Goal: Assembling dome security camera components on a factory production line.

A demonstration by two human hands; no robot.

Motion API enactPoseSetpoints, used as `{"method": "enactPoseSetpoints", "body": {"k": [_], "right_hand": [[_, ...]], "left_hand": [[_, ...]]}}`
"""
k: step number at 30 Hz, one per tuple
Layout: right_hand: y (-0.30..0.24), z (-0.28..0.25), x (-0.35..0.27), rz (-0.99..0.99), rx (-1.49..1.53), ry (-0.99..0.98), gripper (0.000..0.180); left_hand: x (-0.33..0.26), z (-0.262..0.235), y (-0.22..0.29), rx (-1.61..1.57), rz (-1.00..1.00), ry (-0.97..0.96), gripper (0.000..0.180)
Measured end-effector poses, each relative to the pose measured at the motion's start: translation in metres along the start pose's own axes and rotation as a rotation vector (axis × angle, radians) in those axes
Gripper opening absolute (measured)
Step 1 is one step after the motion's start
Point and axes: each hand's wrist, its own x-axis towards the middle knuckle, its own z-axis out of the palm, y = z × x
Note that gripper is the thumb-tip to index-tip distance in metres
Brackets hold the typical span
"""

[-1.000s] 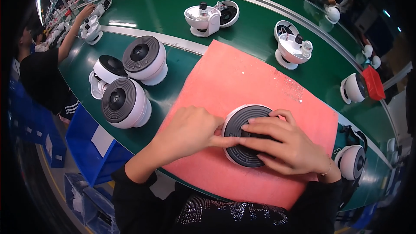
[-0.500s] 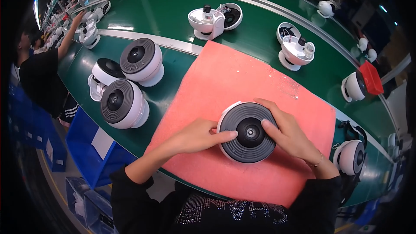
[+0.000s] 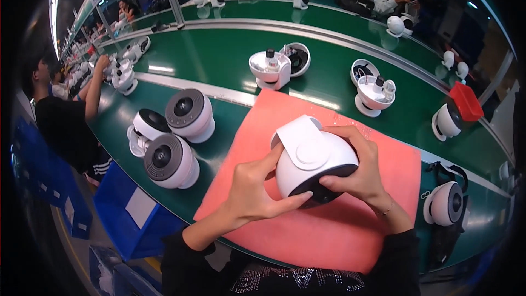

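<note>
A round white fan-like device (image 3: 312, 159) with a dark grille is lifted above the pink mat (image 3: 334, 230), its white back and flat round stand facing up, grille tipped down toward me. My left hand (image 3: 257, 192) grips its left and lower side, thumb under the grille rim. My right hand (image 3: 359, 172) wraps its right side, fingers over the top edge.
Three finished white devices (image 3: 170, 137) with grey grilles stand left of the mat on the green belt (image 3: 219, 60). Open half-assembled units (image 3: 274, 66), (image 3: 372, 93) sit behind it. More units (image 3: 446, 203) and a red bin (image 3: 466, 101) are at the right. Another person (image 3: 60, 115) works at far left.
The device lay grille-up on the mat under both hands; now it is lifted and turned over, its white back and stand facing up.
</note>
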Motion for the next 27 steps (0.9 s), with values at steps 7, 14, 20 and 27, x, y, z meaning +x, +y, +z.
{"method": "enactPoseSetpoints", "body": {"k": [7, 14, 20, 27], "right_hand": [[0.001, 0.021, 0.054, -0.010, 0.324, 0.125, 0.078], [-0.013, 0.069, 0.071, -0.119, 0.217, 0.201, 0.096], [0.003, 0.079, 0.084, -0.195, 0.239, 0.301, 0.092], [0.029, 0.075, 0.090, -0.081, 0.188, 0.297, 0.091]], "left_hand": [[0.035, -0.032, -0.031, -0.520, -0.114, 0.169, 0.068], [0.064, -0.023, -0.081, -1.202, 0.043, 0.414, 0.070], [0.101, -0.008, -0.104, -1.217, 0.150, 0.431, 0.085], [0.133, 0.009, -0.117, -1.310, 0.242, 0.355, 0.082]]}}
